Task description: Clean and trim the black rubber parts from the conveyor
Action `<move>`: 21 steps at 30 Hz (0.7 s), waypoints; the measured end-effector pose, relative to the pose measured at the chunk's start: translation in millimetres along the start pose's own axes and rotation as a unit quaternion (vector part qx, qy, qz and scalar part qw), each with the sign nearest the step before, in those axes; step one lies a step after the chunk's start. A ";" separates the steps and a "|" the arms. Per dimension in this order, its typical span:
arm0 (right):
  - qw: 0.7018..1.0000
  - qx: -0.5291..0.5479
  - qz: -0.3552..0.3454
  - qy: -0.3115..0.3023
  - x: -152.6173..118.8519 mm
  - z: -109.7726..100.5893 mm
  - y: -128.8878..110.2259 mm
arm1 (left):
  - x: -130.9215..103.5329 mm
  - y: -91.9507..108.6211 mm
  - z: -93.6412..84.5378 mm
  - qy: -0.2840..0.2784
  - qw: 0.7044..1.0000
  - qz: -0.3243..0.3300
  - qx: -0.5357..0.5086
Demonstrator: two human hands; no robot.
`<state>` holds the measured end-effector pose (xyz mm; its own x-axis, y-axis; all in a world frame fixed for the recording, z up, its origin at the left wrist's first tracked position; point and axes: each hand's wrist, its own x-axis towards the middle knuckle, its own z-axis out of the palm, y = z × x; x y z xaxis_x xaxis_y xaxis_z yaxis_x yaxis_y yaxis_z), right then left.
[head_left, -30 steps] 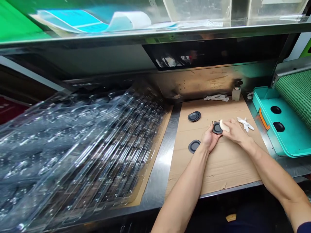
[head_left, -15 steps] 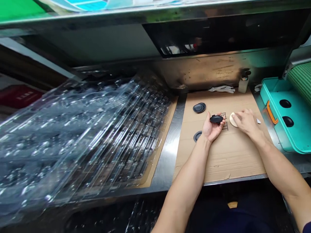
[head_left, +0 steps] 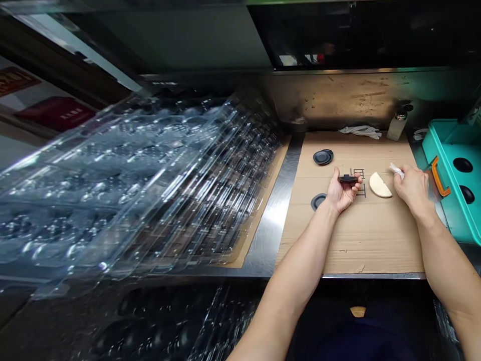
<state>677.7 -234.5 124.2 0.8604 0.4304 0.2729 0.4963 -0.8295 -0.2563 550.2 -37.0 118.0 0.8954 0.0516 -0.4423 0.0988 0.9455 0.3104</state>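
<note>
My left hand (head_left: 342, 193) holds a black oval part (head_left: 347, 179) above the cardboard sheet (head_left: 349, 235). The fingers of my right hand (head_left: 412, 184) are closed on a small white cloth (head_left: 397, 170). Between my hands, a cream-coloured round pad (head_left: 379, 185) with a notch in its edge lies on the cardboard. Some stacked black discs (head_left: 322, 157) rest beyond my left hand, and another black disc (head_left: 318, 201) is partly hidden by my left wrist.
Clear plastic trays (head_left: 150, 185) are stacked high at the left. A teal bin (head_left: 454, 220) with an orange handle and black parts stands at the right. White gloves (head_left: 361, 131) and a glass bottle (head_left: 397, 125) sit at the back.
My right hand has let go of the cream pad, moved right and taken hold of the white cloth. The black part in my left hand has tilted. The camera view has shifted.
</note>
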 end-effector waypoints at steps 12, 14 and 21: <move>0.989 0.088 -0.019 0.115 62.5 -3.3 10.0 | 13.9 -7.1 -3.4 -0.052 0.996 0.011 0.070; 0.991 0.059 0.001 0.123 98.3 -13.9 11.6 | 15.3 -7.9 -2.4 -0.060 0.995 0.012 0.074; 0.999 0.003 0.004 0.033 200.6 -42.7 13.2 | 17.0 -10.2 0.6 -0.082 0.994 0.009 0.076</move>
<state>851.9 -174.3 215.1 0.8547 0.4001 0.3307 0.4908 -0.8303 -0.2641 564.6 -46.0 107.8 0.9549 0.0038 -0.2968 0.1353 0.8843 0.4469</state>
